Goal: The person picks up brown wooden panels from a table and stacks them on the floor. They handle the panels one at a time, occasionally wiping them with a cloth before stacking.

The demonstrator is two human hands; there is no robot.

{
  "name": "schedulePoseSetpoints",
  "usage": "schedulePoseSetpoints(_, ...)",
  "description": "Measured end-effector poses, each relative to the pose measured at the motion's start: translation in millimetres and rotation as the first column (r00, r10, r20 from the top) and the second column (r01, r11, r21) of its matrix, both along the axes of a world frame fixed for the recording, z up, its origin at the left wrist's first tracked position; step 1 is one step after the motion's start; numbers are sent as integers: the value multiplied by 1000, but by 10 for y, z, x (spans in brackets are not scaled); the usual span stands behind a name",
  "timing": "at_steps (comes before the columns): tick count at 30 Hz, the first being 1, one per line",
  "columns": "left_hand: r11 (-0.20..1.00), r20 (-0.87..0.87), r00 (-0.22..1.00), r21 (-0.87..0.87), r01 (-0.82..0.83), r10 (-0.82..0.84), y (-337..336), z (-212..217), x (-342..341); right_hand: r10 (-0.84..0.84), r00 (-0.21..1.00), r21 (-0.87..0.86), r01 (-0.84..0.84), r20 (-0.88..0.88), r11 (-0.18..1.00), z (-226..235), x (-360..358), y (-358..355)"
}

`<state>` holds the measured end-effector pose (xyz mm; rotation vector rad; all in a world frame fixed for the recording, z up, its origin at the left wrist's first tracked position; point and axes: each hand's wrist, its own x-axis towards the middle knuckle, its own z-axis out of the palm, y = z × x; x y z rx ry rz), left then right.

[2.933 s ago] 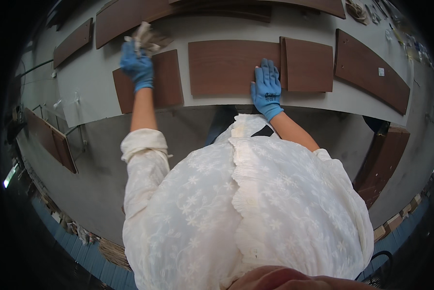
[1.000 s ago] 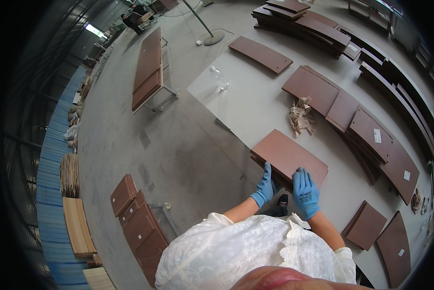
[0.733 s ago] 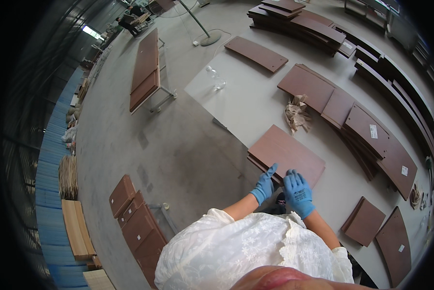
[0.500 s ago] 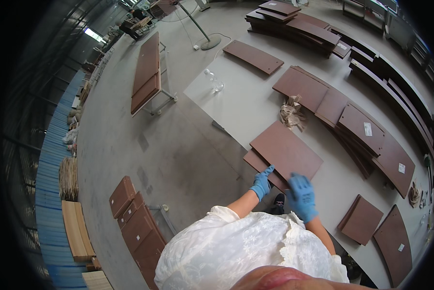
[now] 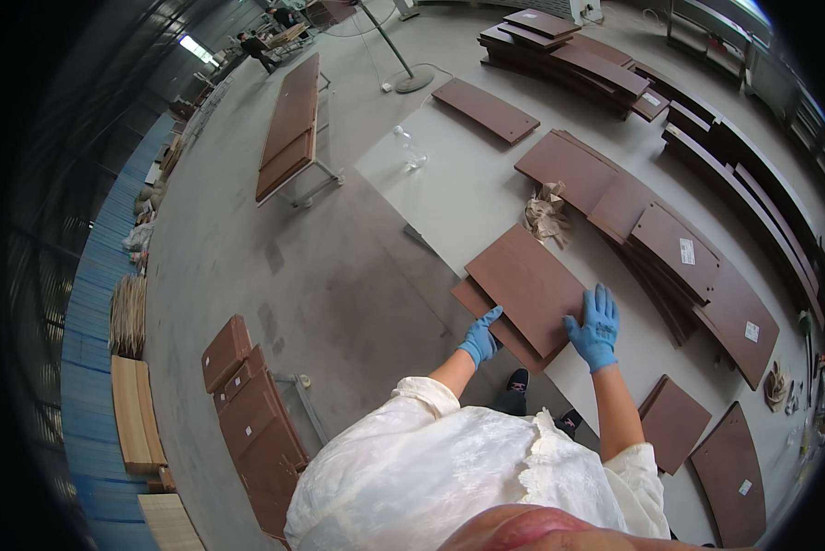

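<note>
Two flat brown panels lie stacked at the near edge of the grey table. The upper brown panel (image 5: 530, 285) is offset, so a strip of the lower brown panel (image 5: 486, 310) shows along its near-left side. My left hand (image 5: 478, 340), in a blue glove, grips the lower panel's near edge, one finger stretched over its top and the others partly hidden below. Also blue-gloved, my right hand (image 5: 598, 332) is open, fingers stretched out, against the upper panel's right corner. Behind the panels sits crumpled brown paper (image 5: 546, 216).
More brown panels (image 5: 619, 207) overlap in a row across the grey table (image 5: 468, 188). A clear plastic bottle (image 5: 411, 151) stands near its left edge. Panel-loaded carts (image 5: 288, 129) stand on the floor to the left. At the near right lie a square panel (image 5: 674, 422) and a curved one (image 5: 734, 473).
My right hand has moved right, from the near edge of the upper panel to its right corner, with fingers now stretched. My left hand stays on the lower panel's edge; the view has shifted slightly.
</note>
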<state>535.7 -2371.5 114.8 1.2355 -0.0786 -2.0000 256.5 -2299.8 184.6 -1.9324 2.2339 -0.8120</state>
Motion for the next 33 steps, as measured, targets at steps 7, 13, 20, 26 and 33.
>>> schedulePoseSetpoints(7, 996, 56, 995, 45, 76, -78, -18, 79, -24, 43, 999, 173, -40, -17, 984, -157, 209, -541)
schedulePoseSetpoints(13, 997, 36, 998, 49, 54, -56, -40, -35, -36, 132, 991, 106, -131, -1, 986, -129, 338, -474)
schedulePoseSetpoints(20, 997, 16, 999, 53, 46, -47, -25, -63, -3, 166, 986, 95, -168, 32, 981, -52, 563, -372)
schedulePoseSetpoints(26, 997, -27, 999, 73, 27, -25, -55, -265, 7, 159, 986, 74, -162, 48, 984, -20, 543, -349)
schedulePoseSetpoints(33, 997, 16, 1000, -71, 15, -14, -32, -345, -21, 96, 992, -33, -93, 81, 995, -61, 461, -2)
